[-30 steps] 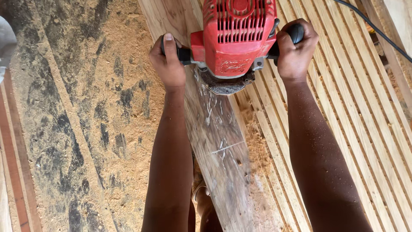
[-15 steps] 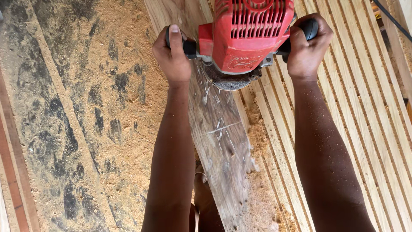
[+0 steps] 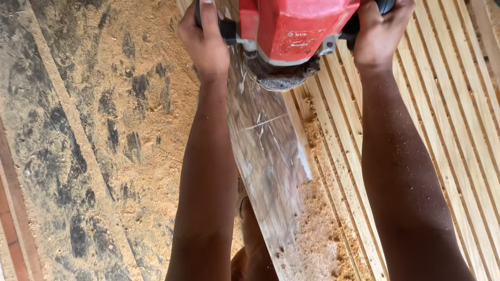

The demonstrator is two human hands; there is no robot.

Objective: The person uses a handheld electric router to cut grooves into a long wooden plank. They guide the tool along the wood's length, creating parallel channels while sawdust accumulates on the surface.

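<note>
Left hand is wrapped tight around the black side handle of the red power tool, fingers curled over the grip and the thumb side facing us. Right hand is clamped the same way on the opposite handle at the far right, fist closed, knuckles up. Both arms run straight out from the near edge to the tool at the far edge of the view.

The red power tool sits between the two fists, its round dark base pressed down on the pale wooden board. That board runs from far to near, between the arms, angling slightly right, and its surface looks streaked and blurred with flying chips. A faint scratched cross mark shows on it just near of the tool's base.

To the right, a bed of narrow wooden slats lies side by side, running far to near, with a heap of sawdust banked against the board's right edge. To the left, the ground is covered in sawdust with dark patches showing through.
</note>
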